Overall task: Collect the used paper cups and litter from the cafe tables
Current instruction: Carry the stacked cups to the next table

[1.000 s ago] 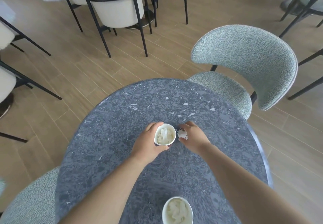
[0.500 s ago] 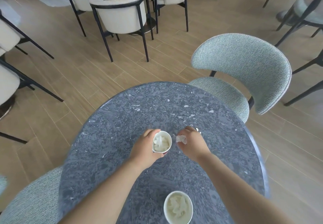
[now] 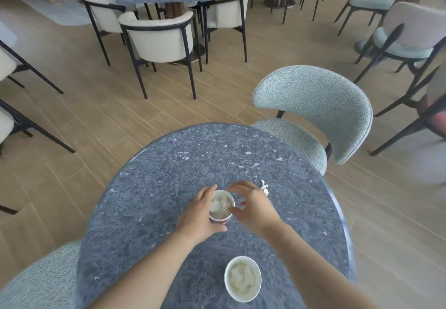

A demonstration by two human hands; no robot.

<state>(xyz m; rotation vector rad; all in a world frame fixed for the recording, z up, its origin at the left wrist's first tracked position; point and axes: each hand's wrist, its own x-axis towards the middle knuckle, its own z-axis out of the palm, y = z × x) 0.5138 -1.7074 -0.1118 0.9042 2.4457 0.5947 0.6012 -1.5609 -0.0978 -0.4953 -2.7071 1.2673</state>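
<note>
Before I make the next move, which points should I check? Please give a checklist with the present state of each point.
1. Left hand grips the far cup: ok.
2. Far cup upright: ok.
3. Right hand free, nothing in its fingers: ok.
4. Scrap collected: not ok, it lies on the table just beyond the right hand.
5. Near cup collected: not ok, it stands untouched, with paper inside.
6. Room in the far cup for the scrap: cannot tell.
</note>
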